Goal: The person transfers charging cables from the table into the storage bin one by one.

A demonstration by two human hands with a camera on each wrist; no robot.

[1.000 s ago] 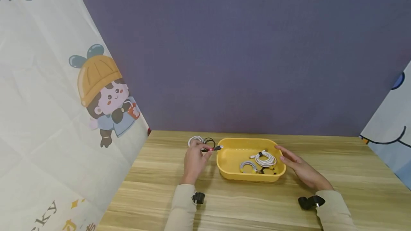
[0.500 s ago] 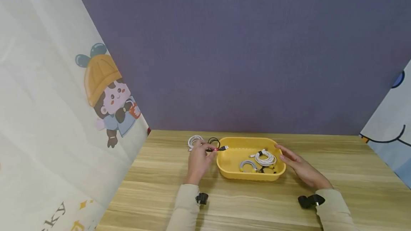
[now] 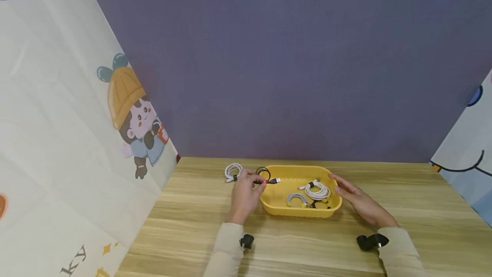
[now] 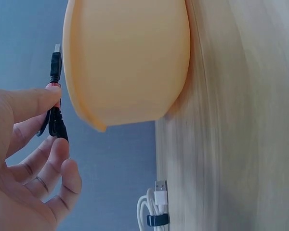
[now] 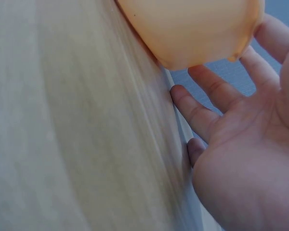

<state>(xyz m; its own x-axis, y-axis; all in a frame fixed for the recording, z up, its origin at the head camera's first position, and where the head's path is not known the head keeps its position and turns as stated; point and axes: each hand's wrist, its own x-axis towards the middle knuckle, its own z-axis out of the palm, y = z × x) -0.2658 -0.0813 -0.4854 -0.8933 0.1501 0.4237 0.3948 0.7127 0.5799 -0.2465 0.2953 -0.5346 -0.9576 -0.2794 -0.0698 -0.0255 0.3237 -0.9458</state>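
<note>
My left hand [image 3: 246, 195] pinches a coiled black USB cable [image 3: 274, 181] between thumb and fingers. A red tie wraps the cable, and its metal plug points right, over the left end of a yellow plastic basket [image 3: 296, 212]. In the left wrist view, the plug [image 4: 56, 67] sits beside the basket's rim, above the table. Inside the basket lie a white coiled cable [image 3: 318, 196], a grey coiled cable [image 3: 296, 194] with yellow ends, and small dark pieces. My right hand [image 3: 363, 204] rests its relaxed fingers and thumb against the basket's right end.
Left of the basket, a white coiled USB cable [image 3: 233, 166] with a black strap lies on the wooden table [image 3: 292, 243]. A dark blue-grey panel [image 3: 292, 76] rises behind the table. Printed white sheets hang at the left and right.
My left hand has moved right with the black cable, from beside the basket to over its left rim. The white cable on the table shows more fully. My right hand stays put.
</note>
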